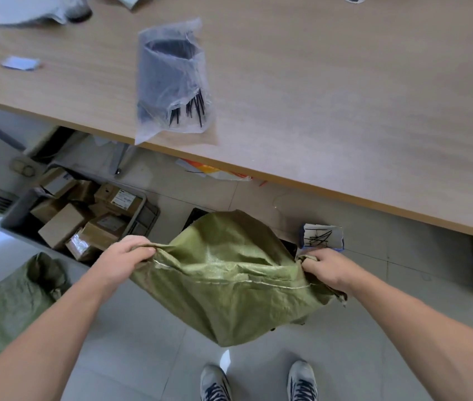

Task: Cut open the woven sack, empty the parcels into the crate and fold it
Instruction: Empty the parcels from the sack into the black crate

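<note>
— Where is your sack?
— Lower centre of the head view: the green woven sack [229,279] hangs limp between your hands. Your left hand [127,254] has its grip closed on one corner, your right hand [323,266] pinches the other.
— Counts?
— Two green sacks; the second sack [7,305] lies lower left. One grey crate [15,215] of parcels [62,224] sits left of centre, one bag of cable ties [171,79] on the counter [345,96].

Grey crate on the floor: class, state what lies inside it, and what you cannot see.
The grey crate holds brown cardboard parcels, several with labels. Its near right corner is covered by the left hand and the green woven sack; the bottom is hidden.
</note>
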